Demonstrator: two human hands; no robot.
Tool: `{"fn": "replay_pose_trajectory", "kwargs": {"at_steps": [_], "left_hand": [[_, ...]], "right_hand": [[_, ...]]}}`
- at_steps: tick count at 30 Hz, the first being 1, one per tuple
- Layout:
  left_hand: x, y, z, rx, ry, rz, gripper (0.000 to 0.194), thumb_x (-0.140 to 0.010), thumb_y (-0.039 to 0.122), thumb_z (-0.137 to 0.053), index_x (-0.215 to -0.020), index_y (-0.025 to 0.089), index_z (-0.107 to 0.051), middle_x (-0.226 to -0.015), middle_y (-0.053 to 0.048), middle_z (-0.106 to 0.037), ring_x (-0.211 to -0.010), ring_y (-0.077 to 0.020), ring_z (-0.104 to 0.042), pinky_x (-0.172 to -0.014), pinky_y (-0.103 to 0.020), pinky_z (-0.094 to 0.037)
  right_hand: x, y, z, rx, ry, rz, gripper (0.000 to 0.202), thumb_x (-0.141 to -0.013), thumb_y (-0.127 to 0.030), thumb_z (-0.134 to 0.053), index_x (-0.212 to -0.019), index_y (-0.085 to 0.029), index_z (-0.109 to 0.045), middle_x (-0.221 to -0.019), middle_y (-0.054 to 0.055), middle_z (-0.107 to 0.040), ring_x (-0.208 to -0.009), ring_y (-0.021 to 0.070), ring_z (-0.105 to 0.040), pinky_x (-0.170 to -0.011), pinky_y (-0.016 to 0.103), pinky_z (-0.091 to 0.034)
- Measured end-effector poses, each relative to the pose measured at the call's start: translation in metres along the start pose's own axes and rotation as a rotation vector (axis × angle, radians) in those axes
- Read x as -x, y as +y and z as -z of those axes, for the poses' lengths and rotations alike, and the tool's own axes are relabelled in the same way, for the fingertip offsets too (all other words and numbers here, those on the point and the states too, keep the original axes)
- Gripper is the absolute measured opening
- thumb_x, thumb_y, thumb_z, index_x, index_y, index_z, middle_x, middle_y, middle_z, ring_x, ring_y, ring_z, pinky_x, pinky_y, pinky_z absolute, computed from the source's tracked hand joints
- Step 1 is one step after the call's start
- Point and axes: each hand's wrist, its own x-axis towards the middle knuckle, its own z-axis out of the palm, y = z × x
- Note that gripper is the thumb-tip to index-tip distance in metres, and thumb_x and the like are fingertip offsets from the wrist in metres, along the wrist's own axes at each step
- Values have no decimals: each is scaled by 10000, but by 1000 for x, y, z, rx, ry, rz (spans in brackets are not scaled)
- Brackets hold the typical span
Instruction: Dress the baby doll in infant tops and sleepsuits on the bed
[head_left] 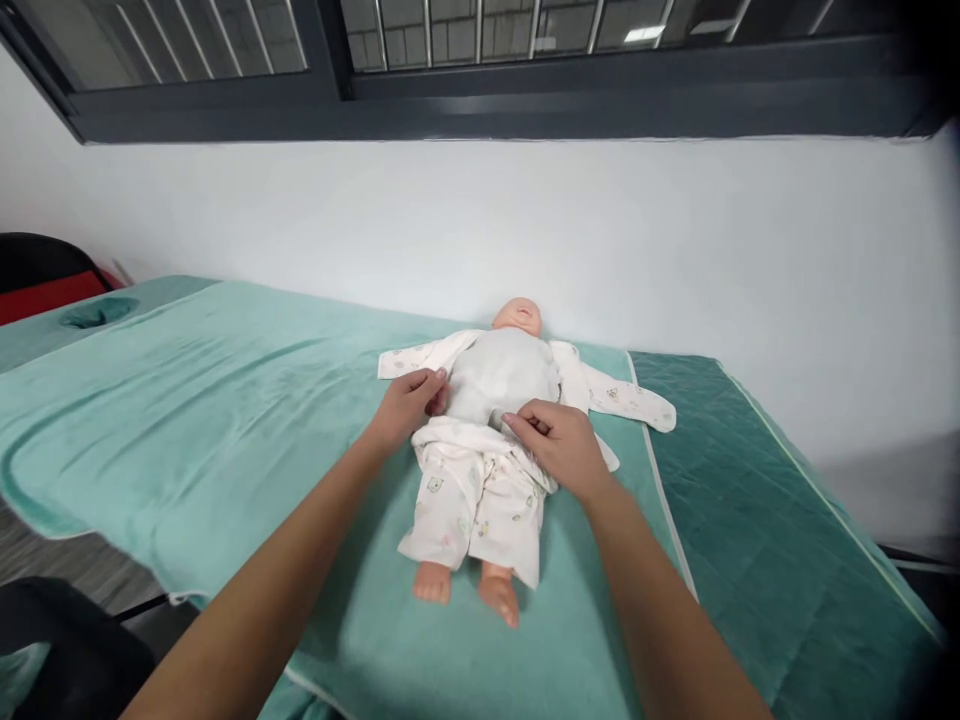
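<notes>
A baby doll (517, 318) lies on its back, head toward the wall and bare feet toward me. Its printed white jacket (626, 398) is spread open, showing a pale cloth torso (506, 370). Printed white trousers (448, 500) cover its legs, bunched at the waist. On the torso's left edge, my left hand (412, 408) is closed in a pinch; its fingers hide whatever is between them. My right hand (559, 440) is closed over the doll's waist, thumb and finger pinching a small pale flap (496, 419) just above the trousers' waistband.
The doll rests on a light green bed cover (225, 400). A darker green quilted cover (742, 510) lies on the right. Behind stands a white wall (675, 230) below a dark window frame (600, 105). A round face hole (97, 312) is at the bed's far left.
</notes>
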Motion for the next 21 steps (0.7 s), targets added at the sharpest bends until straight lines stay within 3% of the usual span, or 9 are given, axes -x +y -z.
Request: {"fn": "replay_pose_trajectory", "kwargs": {"at_steps": [4, 6, 8, 13, 15, 18, 21], "left_hand": [[-58, -5, -14, -210, 180, -193, 270, -898, 415, -513, -1004, 207, -649, -1047, -51, -687, -965, -185, -611, -851, -310, -488], [-80, -17, -19, -412, 189, -300, 301, -912, 342, -490, -1143, 203, -626, -1230, -80, -640, -1162, -215, -556, -1009, -356, -431], [-92, -31, -20, -597, 199, -332, 329, -929, 311, -458, -1189, 182, -614, -1274, -111, -617, -1232, -245, -516, -1076, -400, -378], [-92, -55, -2, -766, 284, -232, 316, -928, 377, -474, -1127, 198, -643, -1166, -112, -647, -1141, -290, -552, -1013, -430, -408], [-91, -58, 5, -742, 304, -153, 293, -895, 412, -525, -1060, 200, -643, -1107, -110, -643, -1070, -279, -577, -932, -400, -451], [-93, -58, 10, -697, 240, -51, 216, -852, 408, -569, -900, 202, -615, -1016, -92, -641, -956, -250, -599, -811, -356, -467], [-95, -55, 13, -616, 244, 24, 208, -868, 411, -527, -807, 215, -558, -875, -58, -649, -835, -226, -597, -741, -338, -445]], "right_hand": [[-6, 18, -2, 15, 239, -84, 288, -950, -435, -491, -803, -217, -610, -744, 2, -626, -707, 152, -563, -700, 280, -411], [-11, 38, 1, 90, 386, -140, 229, -926, -413, -514, -964, -212, -617, -925, 50, -661, -877, 191, -598, -806, 316, -441], [-14, 62, 8, 180, 462, -240, 318, -880, -421, -553, -1082, -180, -593, -1062, 112, -650, -1000, 235, -592, -877, 367, -445], [-16, 96, 18, 233, 247, -629, 361, -860, -526, -520, -947, -193, -628, -906, 96, -701, -811, 242, -635, -715, 352, -443], [-17, 96, 16, 268, 199, -663, 366, -843, -550, -533, -922, -207, -634, -879, 79, -710, -793, 241, -638, -676, 334, -423], [-18, 90, 12, 262, 186, -660, 346, -804, -541, -585, -879, -206, -633, -816, 52, -698, -741, 223, -622, -646, 315, -408], [-17, 85, 14, 180, 231, -655, 369, -796, -565, -594, -770, -199, -623, -666, 18, -633, -634, 189, -567, -595, 299, -390]]}}
